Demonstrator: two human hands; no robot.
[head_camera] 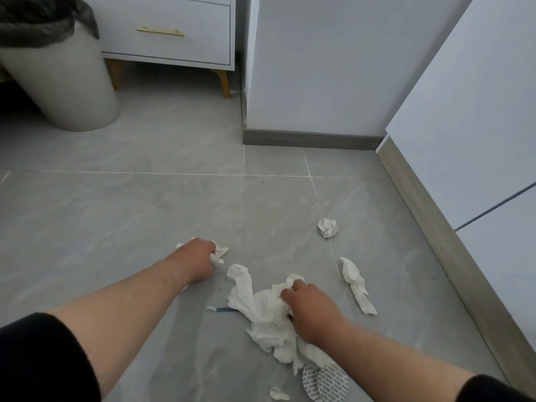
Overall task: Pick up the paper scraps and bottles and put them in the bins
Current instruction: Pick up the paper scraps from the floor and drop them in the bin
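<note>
White paper scraps lie on the grey tiled floor. My left hand (pixel 195 261) grips a small crumpled scrap (pixel 219 254) at the centre. My right hand (pixel 311 309) clutches a large crumpled sheet (pixel 261 311) spread in front of me. A balled scrap (pixel 328 227) lies farther right, a long twisted strip (pixel 356 284) to the right of my right hand, and a tiny piece (pixel 278 393) at the bottom. A beige bin (pixel 66 91) with a dark liner stands at the far left. No bottle shows.
A white drawer cabinet (pixel 174 33) on wooden legs stands behind the bin. White wall and cupboard panels (pixel 464 111) with a grey skirting close the right side. A round patterned floor drain (pixel 326 384) sits near my right forearm. A thin blue strip (pixel 224 309) lies on the floor.
</note>
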